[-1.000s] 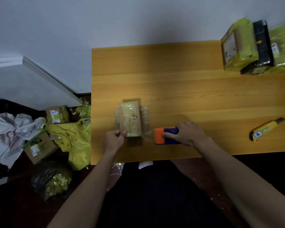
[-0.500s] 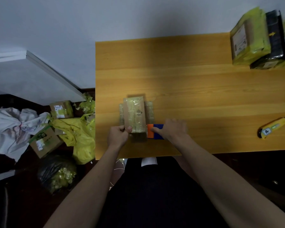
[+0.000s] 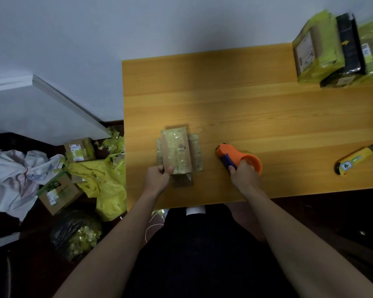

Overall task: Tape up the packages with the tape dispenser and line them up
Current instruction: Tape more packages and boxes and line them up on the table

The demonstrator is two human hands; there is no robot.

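Observation:
A small cardboard package (image 3: 177, 152) wrapped in clear tape lies on the wooden table (image 3: 256, 117) near its front left. My left hand (image 3: 158, 176) pinches the package's near left corner. My right hand (image 3: 244, 176) grips the orange and blue tape dispenser (image 3: 235, 157), which is well to the right of the package with a gap of bare wood between them. A stack of yellow and black packages (image 3: 340, 50) stands at the table's far right corner.
A yellow utility knife (image 3: 356, 159) lies on the table's right side. On the floor to the left are cardboard boxes (image 3: 56, 191), yellow wrapping (image 3: 103, 181), white cloth (image 3: 13, 179) and a black bag (image 3: 73, 233). A white wall rises behind the table.
My right hand has pulled the tape dispenser away from the package's near right corner, out to the right. My left hand kept its hold on the package.

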